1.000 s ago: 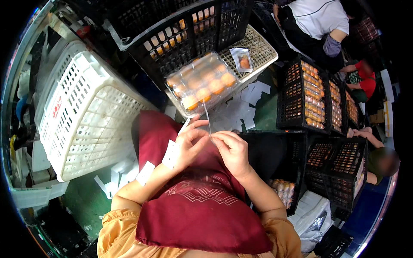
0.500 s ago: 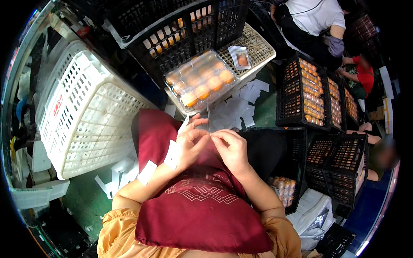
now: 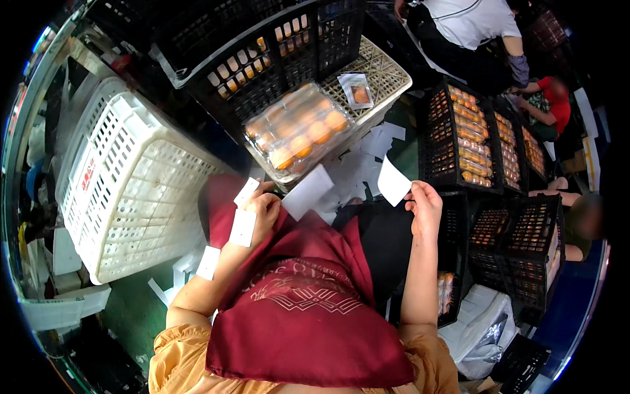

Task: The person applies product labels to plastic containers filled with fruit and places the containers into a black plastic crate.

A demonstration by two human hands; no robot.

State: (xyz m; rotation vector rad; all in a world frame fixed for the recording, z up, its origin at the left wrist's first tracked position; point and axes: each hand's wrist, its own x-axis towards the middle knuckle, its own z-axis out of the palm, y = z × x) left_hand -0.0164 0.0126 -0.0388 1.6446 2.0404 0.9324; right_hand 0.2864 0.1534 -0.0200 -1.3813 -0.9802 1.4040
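Note:
My left hand (image 3: pixel 264 213) is closed at the fingertips on a white slip of paper (image 3: pixel 308 192), just in front of a clear plastic tray of round orange fruit (image 3: pixel 298 128). White stickers cling to that arm: one by the fingers (image 3: pixel 246 192), one on the back of the hand (image 3: pixel 243 228) and one on the forearm (image 3: pixel 208 262). Farther right, my right hand (image 3: pixel 425 205) pinches another white slip (image 3: pixel 394 182) by its corner, raised and slightly curled. The fruit tray rests on an upturned pale crate (image 3: pixel 387 75), apart from both hands.
A small printed card (image 3: pixel 356 90) lies on the pale crate. Behind the tray stands a black crate (image 3: pixel 282 56); a large white basket (image 3: pixel 144 190) is at left. White paper scraps (image 3: pixel 344 174) litter the green floor. Black crates of packed fruit (image 3: pixel 456 138) and other people (image 3: pixel 472 26) are at right.
My hands have parted from a shared pinch on a thin strip seen edge-on. The left moved left and the right moved right, each with a white slip now showing its face.

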